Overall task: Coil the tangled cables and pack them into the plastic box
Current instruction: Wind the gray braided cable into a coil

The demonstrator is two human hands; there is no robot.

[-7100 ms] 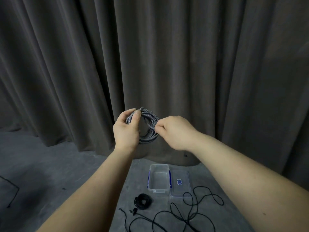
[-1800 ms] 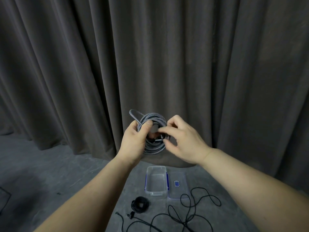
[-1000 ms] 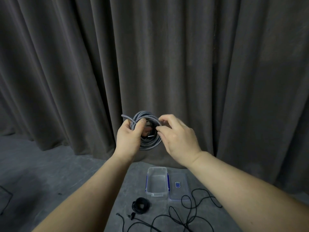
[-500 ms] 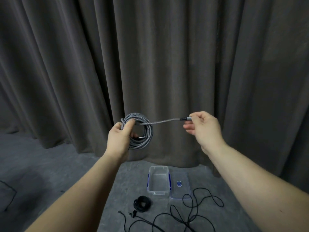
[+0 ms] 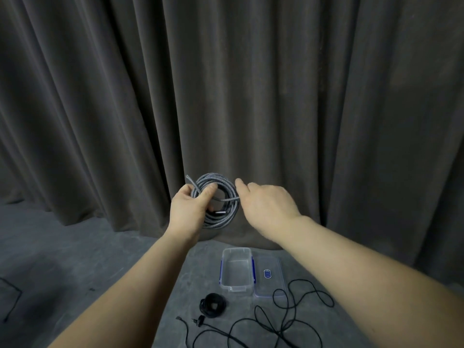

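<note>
I'm seeing the left hand [image 5: 189, 209] gripping the braided cable coil [image 5: 221, 202]; the right hand [image 5: 266, 207] is pinching its loose strand beside it.

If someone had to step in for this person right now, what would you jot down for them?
Left hand: grips the grey braided coil, held up in front of the curtain.
Right hand: at the coil's right edge, holding its free end, which crosses the loops; the fingers are hidden.
Plastic box: open on the floor, nothing in it; its lid lies beside it on the right.
Done: grey cable coiled; a small black coil lies in front of the box.
Left: secure the grey end, put both coils in the box, coil and pack the loose black cable.
</note>
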